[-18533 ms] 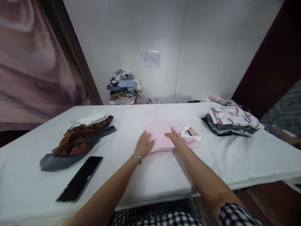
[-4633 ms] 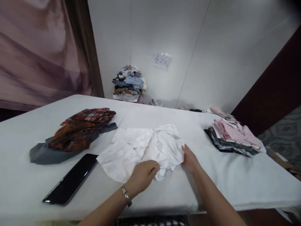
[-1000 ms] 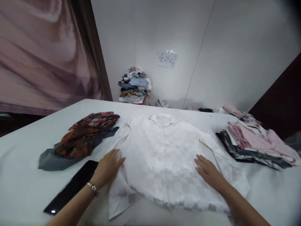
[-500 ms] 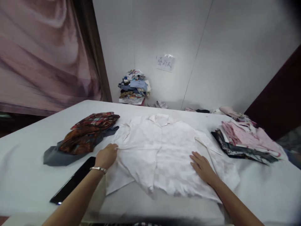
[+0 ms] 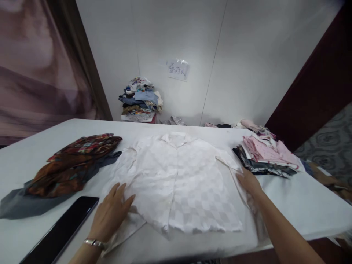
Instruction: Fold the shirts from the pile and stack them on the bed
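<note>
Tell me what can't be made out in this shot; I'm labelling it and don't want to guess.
Head view:
- Sign on the wall: writing too small to read.
- Phone: near end cut off by the bottom edge.
- White shirt: left hand and right hand lie flat on its sleeves, hiding the cuffs.
- Folded stack: lower garments covered by the pink one.

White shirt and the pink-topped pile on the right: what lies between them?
In the head view, only bare table separates the white shirt from the pile. The right hand rests flat on the shirt's sleeve at that edge.
</note>
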{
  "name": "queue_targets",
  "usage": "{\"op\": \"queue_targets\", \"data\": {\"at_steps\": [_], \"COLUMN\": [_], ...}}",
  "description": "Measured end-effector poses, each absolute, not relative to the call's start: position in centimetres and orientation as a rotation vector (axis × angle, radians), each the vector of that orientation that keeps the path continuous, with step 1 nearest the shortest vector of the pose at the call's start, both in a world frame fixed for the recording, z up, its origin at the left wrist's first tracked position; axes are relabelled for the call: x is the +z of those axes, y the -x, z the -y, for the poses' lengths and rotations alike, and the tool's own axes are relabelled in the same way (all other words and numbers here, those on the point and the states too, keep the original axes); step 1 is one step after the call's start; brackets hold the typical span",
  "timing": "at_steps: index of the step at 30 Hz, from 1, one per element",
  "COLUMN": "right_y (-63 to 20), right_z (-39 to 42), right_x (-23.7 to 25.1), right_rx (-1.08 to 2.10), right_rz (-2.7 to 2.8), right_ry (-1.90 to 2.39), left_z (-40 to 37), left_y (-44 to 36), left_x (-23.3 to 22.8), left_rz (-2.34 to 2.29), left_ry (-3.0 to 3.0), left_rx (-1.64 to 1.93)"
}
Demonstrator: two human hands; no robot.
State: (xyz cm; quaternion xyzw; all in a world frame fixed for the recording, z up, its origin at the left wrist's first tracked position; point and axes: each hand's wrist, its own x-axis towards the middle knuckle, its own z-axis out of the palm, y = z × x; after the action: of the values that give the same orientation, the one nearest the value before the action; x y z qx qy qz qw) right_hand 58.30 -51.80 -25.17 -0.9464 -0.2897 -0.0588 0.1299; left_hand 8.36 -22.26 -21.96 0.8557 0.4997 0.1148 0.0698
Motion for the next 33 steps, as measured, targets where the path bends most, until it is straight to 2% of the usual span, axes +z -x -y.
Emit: {"op": "queue_targets", "data": {"at_steps": [4, 8, 11, 15, 20, 25, 30, 33], "right_y": [-58.8, -57.5, -54.4, -49.1, -46.0, -45.8, -44.8, -45.1], "right_z": [51.8, 49.4, 46.5, 42.7, 39.9, 38.9, 37.9, 37.3], "right_x": [-25.3, -22.9, -20.0, -16.9, -17.0, -19.1, -19.4, -19.1], "right_rx": [-0.185, 0.003, 0.187, 0.437, 0.618, 0.749, 0.882, 0.871], "right_rz": [0.875, 0.686, 0.633, 0.722, 0.766, 0.636, 0.844, 0.857], "right_ry": [2.713, 2.325, 1.945, 1.706, 1.618, 1.631, 1.739, 1.737], "left_z": [23.3, 26.0, 28.7, 31.1, 32.3, 33.0, 32.3, 30.1], "left_y": [-8.9, -11.1, -13.2, -15.3, -16.0, -16.0, -16.9, -16.2], "left_x": [-21.8, -22.2, -22.6, -21.7, -19.6, -20.6, -20.8, -20.1], "left_rz": [-1.508, -1.221, -1.009, -0.816, -0.697, -0.659, -0.639, -0.794], "left_ry": [-2.577, -2.661, -2.720, -2.733, -2.606, -2.574, -2.616, -2.641], "left_rx": [0.462, 0.603, 0.408, 0.106, -0.062, 0.067, 0.169, 0.136]}}
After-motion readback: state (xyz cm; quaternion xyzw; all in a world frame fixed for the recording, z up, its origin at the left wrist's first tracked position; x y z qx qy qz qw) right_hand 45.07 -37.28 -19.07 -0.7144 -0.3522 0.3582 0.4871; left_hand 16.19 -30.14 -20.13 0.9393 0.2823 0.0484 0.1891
